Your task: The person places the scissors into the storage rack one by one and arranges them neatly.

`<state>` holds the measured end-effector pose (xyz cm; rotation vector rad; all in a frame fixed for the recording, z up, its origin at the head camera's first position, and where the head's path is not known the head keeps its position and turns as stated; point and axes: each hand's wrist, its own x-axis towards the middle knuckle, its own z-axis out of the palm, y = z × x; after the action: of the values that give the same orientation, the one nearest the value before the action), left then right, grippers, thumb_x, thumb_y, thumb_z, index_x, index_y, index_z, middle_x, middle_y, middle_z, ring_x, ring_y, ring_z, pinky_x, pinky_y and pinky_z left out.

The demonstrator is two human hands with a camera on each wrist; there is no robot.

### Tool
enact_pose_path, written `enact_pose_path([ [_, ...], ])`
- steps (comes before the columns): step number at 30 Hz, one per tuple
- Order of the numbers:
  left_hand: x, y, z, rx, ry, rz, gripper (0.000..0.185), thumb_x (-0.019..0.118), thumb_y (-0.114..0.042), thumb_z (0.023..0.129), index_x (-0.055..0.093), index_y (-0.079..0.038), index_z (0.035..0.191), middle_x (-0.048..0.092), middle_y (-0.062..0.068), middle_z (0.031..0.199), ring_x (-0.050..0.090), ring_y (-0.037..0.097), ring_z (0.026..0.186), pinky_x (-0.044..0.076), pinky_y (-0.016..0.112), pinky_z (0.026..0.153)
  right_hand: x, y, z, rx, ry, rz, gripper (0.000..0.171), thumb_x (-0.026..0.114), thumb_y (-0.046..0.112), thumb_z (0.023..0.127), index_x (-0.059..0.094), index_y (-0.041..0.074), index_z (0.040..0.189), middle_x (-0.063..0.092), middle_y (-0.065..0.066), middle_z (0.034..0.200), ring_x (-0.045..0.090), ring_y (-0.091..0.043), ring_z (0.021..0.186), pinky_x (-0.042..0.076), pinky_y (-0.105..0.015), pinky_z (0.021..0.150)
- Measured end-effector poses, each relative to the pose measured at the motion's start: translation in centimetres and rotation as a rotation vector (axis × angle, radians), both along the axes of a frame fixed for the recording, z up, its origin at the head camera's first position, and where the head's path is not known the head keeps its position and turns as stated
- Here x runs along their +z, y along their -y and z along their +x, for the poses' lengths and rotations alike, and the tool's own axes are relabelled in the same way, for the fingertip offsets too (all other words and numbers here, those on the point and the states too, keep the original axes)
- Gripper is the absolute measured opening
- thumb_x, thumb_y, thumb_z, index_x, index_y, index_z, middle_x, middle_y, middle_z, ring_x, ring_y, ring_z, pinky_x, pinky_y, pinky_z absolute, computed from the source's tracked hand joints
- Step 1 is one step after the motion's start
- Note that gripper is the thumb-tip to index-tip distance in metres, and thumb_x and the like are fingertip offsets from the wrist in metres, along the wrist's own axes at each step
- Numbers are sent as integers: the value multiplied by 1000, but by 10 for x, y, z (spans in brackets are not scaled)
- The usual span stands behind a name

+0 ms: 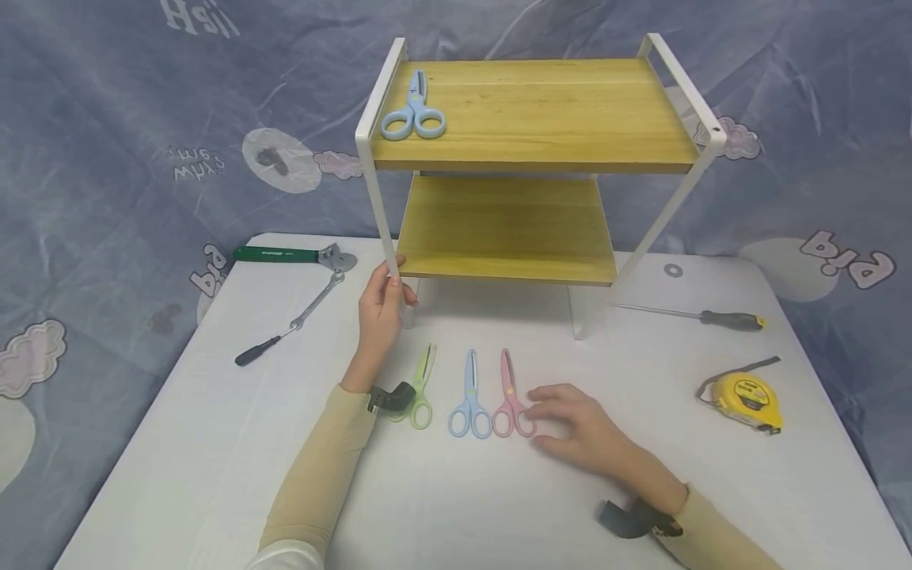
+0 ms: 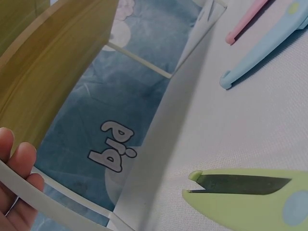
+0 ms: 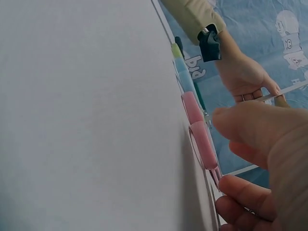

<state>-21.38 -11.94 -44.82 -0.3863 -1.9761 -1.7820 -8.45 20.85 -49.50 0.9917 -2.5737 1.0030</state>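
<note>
On the white worktop (image 1: 214,443), near its middle, we see three small scissors lying side by side, tips pointing to the far side: green scissors (image 1: 421,388) on the left, blue scissors (image 1: 470,396) in the middle, pink scissors (image 1: 510,396) on the right. The pink scissors have a pale pink plastic body, two oval finger loops at the near end and a narrow pink sheath over the blades. Our right hand (image 1: 580,431) lies flat on the worktop just right of them, fingers loosely extended, fingertips at the right loop; the right wrist view shows the fingers (image 3: 250,199) close against the pink loops (image 3: 204,144), nothing gripped. Our left hand (image 1: 381,305) curls round the near left leg of the white-framed shelf rack (image 1: 378,190) at the level of the lower wooden board. In the left wrist view the green scissors (image 2: 250,197) show a grey metal blade set in the green plastic.

A second pair of blue scissors (image 1: 414,111) lies on the left end of the top shelf. Far left on the worktop lie a green-handled tool (image 1: 285,254) with small white lettering we cannot read, and a black-handled tool (image 1: 292,323). On the right lie a screwdriver (image 1: 701,317) and a yellow tape measure (image 1: 748,398); its label is too small to read. The blue backdrop cloth (image 1: 107,198) bears the word "big", seen upside down.
</note>
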Motion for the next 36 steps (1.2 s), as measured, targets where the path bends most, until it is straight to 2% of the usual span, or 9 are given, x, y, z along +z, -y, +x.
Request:
enact_pose_path([
  [4,0,0,0,-4,-9,-5,33,42,-9,109,55,4,137,62,2,67,65,19,66,54,21,70,-1,1,0,18,-38,51,32,90,11,66,80,22,95,73,-4,115,64,-25,108,51,-41,91],
  [12,-3,1,-2,4,-25,-8,33,42,-8,109,55,5,137,62,3,67,65,21,66,53,21,70,-3,2,1,39,-130,123,25,88,13,67,81,24,88,72,-5,116,62,-24,108,49,-43,91],
  [18,-3,0,-1,8,-16,-5,33,42,-7,109,55,5,137,62,16,68,65,18,65,54,20,70,-8,3,0,25,-147,116,18,89,18,68,79,26,82,72,-2,114,61,-21,108,45,-37,91],
  [22,-2,0,-1,5,-11,1,33,42,-7,109,55,5,137,61,19,69,65,18,65,54,20,71,-10,4,-1,45,-182,80,17,88,17,68,77,25,78,73,-1,111,61,-22,105,44,-34,89],
  [29,-2,0,1,11,-13,4,33,43,-7,109,55,5,136,62,12,67,65,22,65,55,21,69,-8,5,-1,39,-213,19,22,85,11,67,70,25,78,75,1,103,65,-21,99,47,-33,88],
  [36,-2,0,-1,4,-18,0,33,43,-8,109,55,5,137,61,4,66,65,21,65,54,21,68,-12,5,2,-62,-104,-38,29,84,7,64,65,27,73,72,7,93,63,-12,89,48,-17,87],
])
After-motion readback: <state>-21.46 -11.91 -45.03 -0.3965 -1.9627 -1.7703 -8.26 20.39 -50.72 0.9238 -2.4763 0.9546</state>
